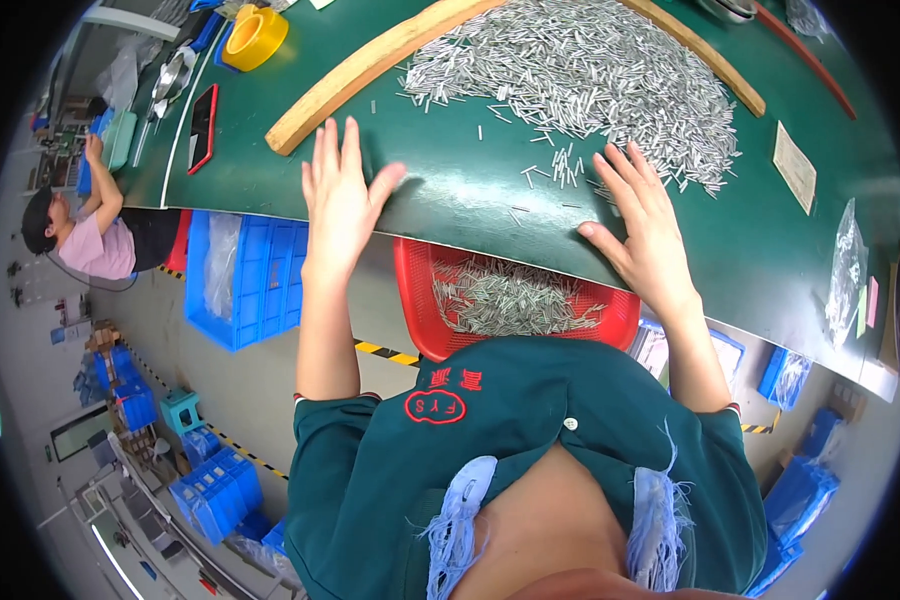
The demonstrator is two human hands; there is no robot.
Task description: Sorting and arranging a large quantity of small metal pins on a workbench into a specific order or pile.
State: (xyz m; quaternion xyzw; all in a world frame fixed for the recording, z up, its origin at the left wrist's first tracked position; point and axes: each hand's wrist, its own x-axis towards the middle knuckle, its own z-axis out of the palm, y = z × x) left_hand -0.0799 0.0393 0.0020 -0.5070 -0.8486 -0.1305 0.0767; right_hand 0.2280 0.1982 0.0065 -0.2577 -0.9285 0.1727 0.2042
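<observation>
Both my hands are over the green tabletop [440, 185] near its front edge, holding nothing. My left hand [340, 195] has its fingers stretched and thumb spread, with the fingertips near the end of a wooden bar [370, 72]. Fingers apart, my right hand [642, 222] lies at the near edge of a large heap of small metal pins [580, 75]. A small loose group of pins [567, 168] lies just left of its fingertips. Below the table edge, in front of my body, a red plastic basket [411, 300] holds many more pins [515, 298].
A second wooden bar [710, 55] borders the heap on the right. To the left lie a red-edged phone [203, 130] and a yellow tape roll [255, 40]. A paper card [795, 167] and clear plastic bag [846, 265] lie right. Another person [95, 235] works at far left beyond blue crates [250, 285].
</observation>
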